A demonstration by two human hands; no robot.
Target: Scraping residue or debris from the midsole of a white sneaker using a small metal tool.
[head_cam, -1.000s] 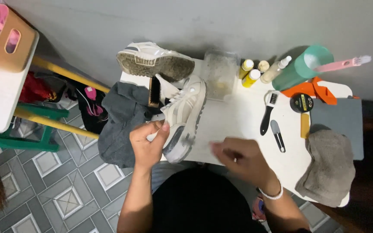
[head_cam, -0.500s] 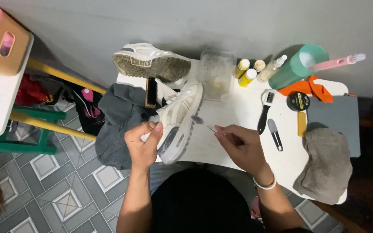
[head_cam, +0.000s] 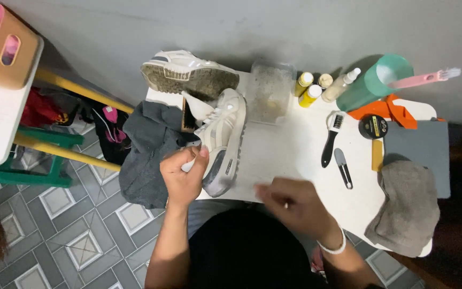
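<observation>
My left hand grips the heel side of a white sneaker that lies on a small white table. My right hand hovers near the table's front edge, fingers curled and blurred; a thin lace-like strand seems pinched in it, too small to be sure. A second white sneaker lies on its side at the back, dirty sole facing me. A dark grey cloth hangs off the table's left edge under the shoe.
A clear plastic tub, small yellow bottles, a teal cup with a pink brush, black brushes, a round tin and a grey towel sit on the right. A stool stands left.
My right hand pulled back from beside the sneaker toward the table's front edge. The left hand stayed on the shoe, which shifted slightly.
</observation>
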